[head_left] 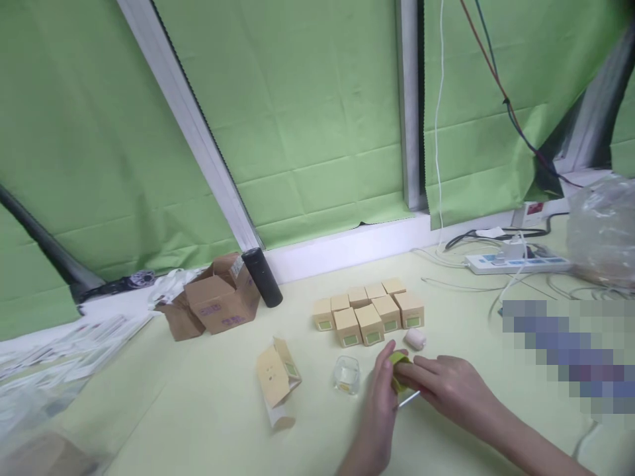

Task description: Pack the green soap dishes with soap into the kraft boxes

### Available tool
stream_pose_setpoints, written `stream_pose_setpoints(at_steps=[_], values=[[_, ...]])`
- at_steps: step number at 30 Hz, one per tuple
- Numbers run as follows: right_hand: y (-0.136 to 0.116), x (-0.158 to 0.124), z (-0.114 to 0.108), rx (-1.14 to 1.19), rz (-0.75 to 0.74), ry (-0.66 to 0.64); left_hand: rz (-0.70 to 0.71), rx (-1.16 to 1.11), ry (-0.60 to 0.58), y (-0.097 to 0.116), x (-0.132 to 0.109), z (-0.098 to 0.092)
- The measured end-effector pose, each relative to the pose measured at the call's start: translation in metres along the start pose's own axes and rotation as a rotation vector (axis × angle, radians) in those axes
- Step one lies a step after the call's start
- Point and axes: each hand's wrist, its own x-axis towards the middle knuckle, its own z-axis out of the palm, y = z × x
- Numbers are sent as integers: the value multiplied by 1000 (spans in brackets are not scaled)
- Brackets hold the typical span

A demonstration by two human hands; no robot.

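My left hand (380, 413) is closed around one side of a small yellow-green object (399, 378), whose kind I cannot make out. From the other side my right hand (449, 385) grips the same object, its fingers bent over it. A thin white strip (409, 399) juts out below, between the two hands. Left of them stands a small clear glass container (346, 375) with something yellowish near its bottom. Just beyond my fingers lies a pale pink-white cylindrical piece (415, 340). An unfolded tan carton (278, 377) with open flaps lies farther left.
Several small tan boxes (370, 322) with green labels stand grouped behind my hands. A black bottle (262, 277) leans beside an open cardboard box (225, 301). At back right are a white power strip (518, 264), loose cables and a clear plastic bag (602, 228). A pixelated patch covers the right side.
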Motion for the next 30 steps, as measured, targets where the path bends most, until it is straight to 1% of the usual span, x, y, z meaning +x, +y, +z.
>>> stream_pose_setpoints(at_steps=[2,4,6,8,10,13,19,21,23,25,26,27,28,30], values=[[5,4,2,-101,-112,0,-13,62,-27,-8,3,-7],[10,6,4,-138,-190,0,-19,59,-54,-15,6,-12],[14,7,5,-176,-275,12,-32,37,-91,-18,9,-14],[16,6,5,-180,-338,22,-58,0,-114,-18,10,-12],[17,6,4,-166,-372,39,-88,-26,-98,-14,9,-8],[16,5,5,-105,-339,84,-88,-35,-47,-8,8,-3],[7,13,7,87,-157,138,28,13,-23,3,7,2],[3,18,6,151,-65,171,57,76,17,10,7,3],[4,21,2,228,101,227,122,293,102,21,7,1],[11,22,-5,277,313,269,207,596,207,36,8,-9],[18,21,-9,274,417,257,242,733,253,45,8,-16],[26,18,-13,252,503,214,269,827,293,54,9,-25],[35,14,-16,213,570,140,286,887,332,62,9,-35],[56,2,-19,134,631,-50,283,997,423,75,10,-58]])
